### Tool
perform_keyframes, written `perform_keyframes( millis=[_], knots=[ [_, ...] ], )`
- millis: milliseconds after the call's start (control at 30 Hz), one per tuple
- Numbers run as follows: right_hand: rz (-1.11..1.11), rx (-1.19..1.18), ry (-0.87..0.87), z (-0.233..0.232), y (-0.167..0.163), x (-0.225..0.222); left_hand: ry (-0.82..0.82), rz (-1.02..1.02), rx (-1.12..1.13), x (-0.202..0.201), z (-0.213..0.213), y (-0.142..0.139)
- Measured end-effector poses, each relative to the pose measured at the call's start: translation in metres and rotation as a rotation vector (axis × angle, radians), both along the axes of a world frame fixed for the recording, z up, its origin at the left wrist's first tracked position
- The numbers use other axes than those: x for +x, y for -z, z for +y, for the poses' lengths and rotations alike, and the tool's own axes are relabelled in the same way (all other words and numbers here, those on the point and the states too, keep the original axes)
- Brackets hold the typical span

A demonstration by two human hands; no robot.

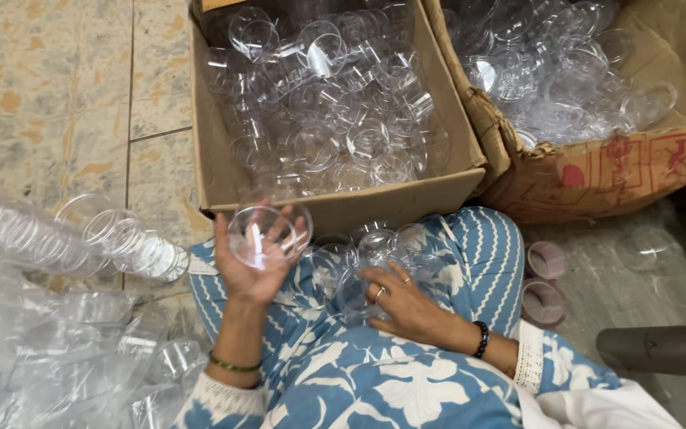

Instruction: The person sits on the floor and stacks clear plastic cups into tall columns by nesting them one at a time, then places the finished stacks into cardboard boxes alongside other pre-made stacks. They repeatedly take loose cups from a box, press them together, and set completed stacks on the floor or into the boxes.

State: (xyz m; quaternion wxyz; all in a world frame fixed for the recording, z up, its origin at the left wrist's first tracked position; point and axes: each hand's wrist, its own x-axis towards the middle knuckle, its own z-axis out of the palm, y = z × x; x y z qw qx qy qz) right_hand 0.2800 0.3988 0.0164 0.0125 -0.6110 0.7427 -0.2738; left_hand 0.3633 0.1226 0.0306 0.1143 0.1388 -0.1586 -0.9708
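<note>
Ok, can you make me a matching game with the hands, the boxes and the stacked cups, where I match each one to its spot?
Things:
1. left hand
2. right hand
3. nearer cardboard box
4. stacked cups

Spots:
A. lying sideways on the tiled floor
B. holding up one clear cup
C. resting on clear cups in the lap
D. full of loose clear cups, just past the knees

Pairs: 1-B, 2-C, 3-D, 4-A
</note>
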Motion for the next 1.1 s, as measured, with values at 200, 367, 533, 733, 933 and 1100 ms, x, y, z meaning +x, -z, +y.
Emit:
perform_keyframes(
  millis=[200,367,533,733,933,1100],
  knots=[
    [-0.182,0.219,-0.016,0.007,0.02,-0.02,0.144,0.122,-0.089,0.017,0.008,0.009],
    [-0.445,0.607,0.031,-0.015,-0.005,-0.042,0.184,0.248,-0.246,0.009,0.017,0.007],
    [-0.616,-0.209,0.132,-0.007,-0.058,-0.086,0.183,0.154,-0.396,-0.035,0.021,-0.01],
    [-0.414,-0.496,0.113,-0.055,-0.082,-0.118,0.154,0.069,-0.612,-0.12,0.046,-0.035],
    [-0.446,-0.433,0.115,-0.056,-0.081,-0.138,0.2,0.178,-0.696,-0.132,0.038,-0.046],
    [-0.624,-0.622,0.065,-0.063,-0.062,-0.131,0.149,0.18,-0.76,-0.132,0.043,-0.042]
  ],
)
